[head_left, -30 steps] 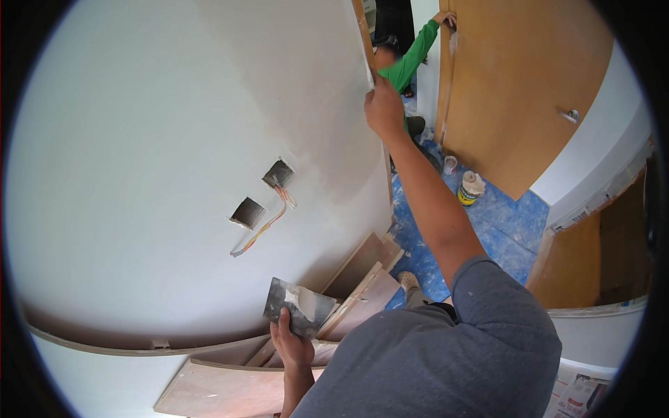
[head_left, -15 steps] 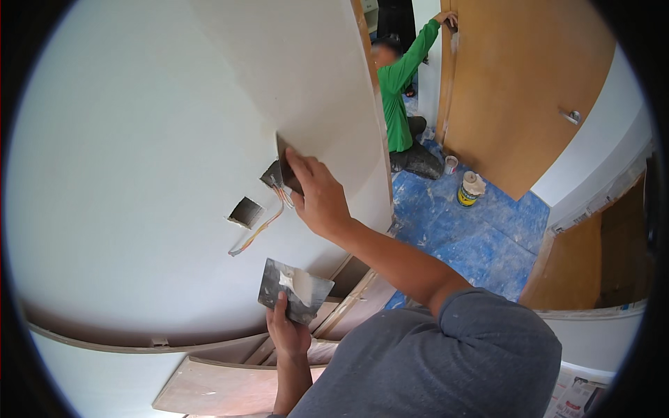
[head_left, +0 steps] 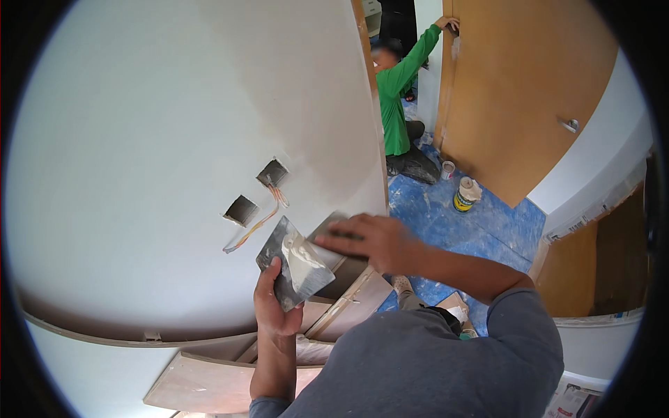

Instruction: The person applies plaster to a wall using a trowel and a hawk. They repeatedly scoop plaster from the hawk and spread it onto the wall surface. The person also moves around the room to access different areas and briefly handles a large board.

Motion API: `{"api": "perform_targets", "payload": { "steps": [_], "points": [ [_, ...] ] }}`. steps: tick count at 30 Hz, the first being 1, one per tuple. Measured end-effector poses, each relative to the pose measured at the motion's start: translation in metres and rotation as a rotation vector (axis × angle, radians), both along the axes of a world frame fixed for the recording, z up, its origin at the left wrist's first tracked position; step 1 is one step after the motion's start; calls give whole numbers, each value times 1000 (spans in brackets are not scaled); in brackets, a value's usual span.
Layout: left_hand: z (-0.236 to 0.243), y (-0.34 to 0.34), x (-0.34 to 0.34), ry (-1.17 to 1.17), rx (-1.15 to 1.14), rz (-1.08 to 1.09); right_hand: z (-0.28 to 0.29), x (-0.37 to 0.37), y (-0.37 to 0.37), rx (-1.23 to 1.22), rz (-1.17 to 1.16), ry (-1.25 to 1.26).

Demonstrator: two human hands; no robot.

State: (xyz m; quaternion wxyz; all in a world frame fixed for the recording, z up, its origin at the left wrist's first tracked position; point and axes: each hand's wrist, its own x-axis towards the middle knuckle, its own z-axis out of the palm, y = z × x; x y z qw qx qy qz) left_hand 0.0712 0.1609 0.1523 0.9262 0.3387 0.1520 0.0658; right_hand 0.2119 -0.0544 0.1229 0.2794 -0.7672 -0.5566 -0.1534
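- the left hand point(head_left: 277, 303) is closed around a flat, square, dark grey metal plate point(head_left: 280, 249), thumb on top, holding it tilted in front of the smooth white wall point(head_left: 160, 139), just below two square dark openings point(head_left: 241, 210).
- the right hand point(head_left: 380, 244), a little blurred, grips a thin grey scraper blade point(head_left: 326, 226); its edge is right by the plate, though from here i can't tell whether they touch.
- a thick smear of creamy white paste point(head_left: 302, 261) lies across the plate, so there's some left to use.
- done, by my eye: a dull beige-grey patch point(head_left: 306, 90) spreads over the wall's upper right.
- left, perhaps: the paler stretch further left shows no such colour, so i'd call it partway along.
- both openings are uncovered, and a bundle of orange and white wires point(head_left: 279, 197) hangs from the upper one.
- beyond, a person in a green long-sleeved top point(head_left: 396, 104) reaches to a light-brown wooden door point(head_left: 516, 90).
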Motion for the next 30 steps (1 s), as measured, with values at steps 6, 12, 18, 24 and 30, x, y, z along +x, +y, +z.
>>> {"api": "perform_targets", "payload": {
  "steps": [6, 12, 18, 24, 30],
  "points": [
    [-21, -8, -6, -335, 914, 206, -50, -6, -20, 400, -71, 1544],
    [-38, 12, 9, -920, 1691, -30, -15, -41, -1, 772, 491, 2348],
    [-39, 20, 7, -766, 1838, 17, 4, -23, -16, 823, 548, 2317],
    [-48, -34, -9, -119, 711, 373, 10, 11, -25, 855, 42, 1311],
    [6, -55, 25, 99, -44, 179, 22, 2, 1, 659, 275, 207]
  ]
}}
